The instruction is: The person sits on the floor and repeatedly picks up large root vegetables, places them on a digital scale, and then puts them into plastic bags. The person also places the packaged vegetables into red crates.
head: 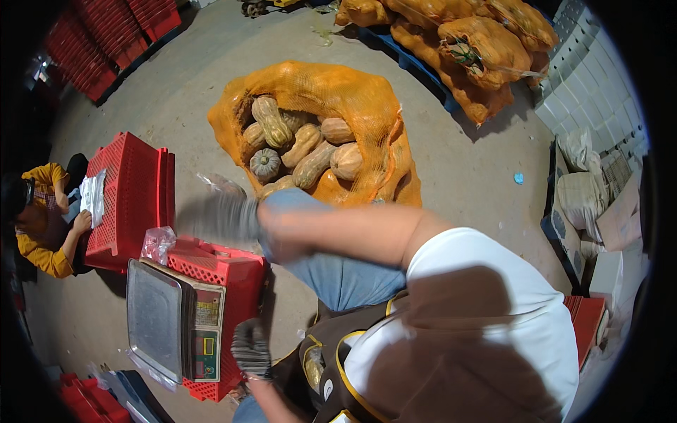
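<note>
My right hand [219,215], in a striped grey knit glove, is blurred at the end of my outstretched arm. Clear plastic [209,181] and a brownish shape show just beyond its fingers; whether it grips them is unclear. My left hand [251,346], gloved alike, is beside a red plastic crate [240,296], its fingers bent and their inner side hidden. On that crate rests a digital weighing scale with a bare metal pan [156,320] and a keypad panel [208,333]. Several squashes [307,145] lie in an open orange mesh sack [338,87] before me.
Left, a person in yellow sleeves [45,259] holds a white packet [93,198] against a red crate stack [129,195]. Full mesh sacks [486,47] lie on a blue pallet [402,58]. Stacked red crates [95,47] stand far left; white boxes [587,100] line the right.
</note>
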Action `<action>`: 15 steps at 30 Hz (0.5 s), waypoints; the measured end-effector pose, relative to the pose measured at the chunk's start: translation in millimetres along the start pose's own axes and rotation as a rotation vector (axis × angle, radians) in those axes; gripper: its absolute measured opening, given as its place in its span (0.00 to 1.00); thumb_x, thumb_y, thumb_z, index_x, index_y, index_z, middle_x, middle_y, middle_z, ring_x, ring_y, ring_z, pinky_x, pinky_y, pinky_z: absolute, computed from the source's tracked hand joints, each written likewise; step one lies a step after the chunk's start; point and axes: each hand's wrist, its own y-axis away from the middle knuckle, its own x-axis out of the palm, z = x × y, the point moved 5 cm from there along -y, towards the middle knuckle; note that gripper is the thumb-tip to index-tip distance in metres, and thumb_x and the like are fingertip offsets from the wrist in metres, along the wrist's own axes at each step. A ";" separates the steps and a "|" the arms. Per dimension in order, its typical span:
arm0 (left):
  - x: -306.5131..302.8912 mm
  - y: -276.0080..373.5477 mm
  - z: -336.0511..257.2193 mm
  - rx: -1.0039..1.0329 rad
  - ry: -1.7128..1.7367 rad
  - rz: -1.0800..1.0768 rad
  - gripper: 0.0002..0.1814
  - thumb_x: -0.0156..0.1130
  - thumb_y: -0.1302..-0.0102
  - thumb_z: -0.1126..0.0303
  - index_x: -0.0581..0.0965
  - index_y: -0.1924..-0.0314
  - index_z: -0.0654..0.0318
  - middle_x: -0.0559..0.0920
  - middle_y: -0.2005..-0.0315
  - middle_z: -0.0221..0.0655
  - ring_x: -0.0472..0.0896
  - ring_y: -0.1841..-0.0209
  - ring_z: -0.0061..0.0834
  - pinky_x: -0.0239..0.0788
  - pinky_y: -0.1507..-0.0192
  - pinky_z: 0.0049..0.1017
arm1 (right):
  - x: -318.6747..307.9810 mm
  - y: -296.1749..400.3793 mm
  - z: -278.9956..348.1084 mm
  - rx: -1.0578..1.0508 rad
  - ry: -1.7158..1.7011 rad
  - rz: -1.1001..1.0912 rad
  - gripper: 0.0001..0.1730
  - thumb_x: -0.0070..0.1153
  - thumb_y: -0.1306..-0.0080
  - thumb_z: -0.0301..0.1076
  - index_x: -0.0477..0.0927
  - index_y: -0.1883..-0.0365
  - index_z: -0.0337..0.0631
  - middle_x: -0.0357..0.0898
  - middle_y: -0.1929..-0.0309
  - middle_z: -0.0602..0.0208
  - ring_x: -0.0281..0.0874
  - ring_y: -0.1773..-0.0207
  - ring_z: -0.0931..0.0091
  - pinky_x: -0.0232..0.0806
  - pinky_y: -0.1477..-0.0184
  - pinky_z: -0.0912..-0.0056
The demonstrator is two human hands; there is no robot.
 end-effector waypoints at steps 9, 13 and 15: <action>-74.3 9.4 41.1 -0.209 -0.181 -0.051 0.07 0.55 0.32 0.72 0.77 0.61 0.68 0.81 0.68 0.36 0.78 0.64 0.26 0.71 0.58 0.28 | -58.2 205.3 -219.2 1.120 0.144 0.778 0.33 0.56 0.44 0.49 0.74 0.41 0.41 0.76 0.44 0.57 0.75 0.44 0.60 0.67 0.44 0.60; -89.2 30.4 81.8 -0.181 -0.351 -0.005 0.07 0.56 0.33 0.71 0.76 0.63 0.69 0.81 0.69 0.42 0.79 0.66 0.32 0.71 0.58 0.31 | -14.6 212.5 -177.6 0.947 0.430 1.205 0.38 0.64 0.47 0.41 0.68 0.36 0.49 0.71 0.39 0.58 0.72 0.39 0.63 0.64 0.42 0.55; -87.8 23.6 96.1 -0.213 -0.320 0.036 0.08 0.56 0.33 0.70 0.76 0.63 0.69 0.81 0.69 0.42 0.79 0.66 0.34 0.70 0.58 0.32 | 5.4 237.4 -191.8 0.921 0.544 1.034 0.34 0.62 0.44 0.39 0.70 0.37 0.50 0.71 0.39 0.59 0.70 0.38 0.63 0.60 0.39 0.53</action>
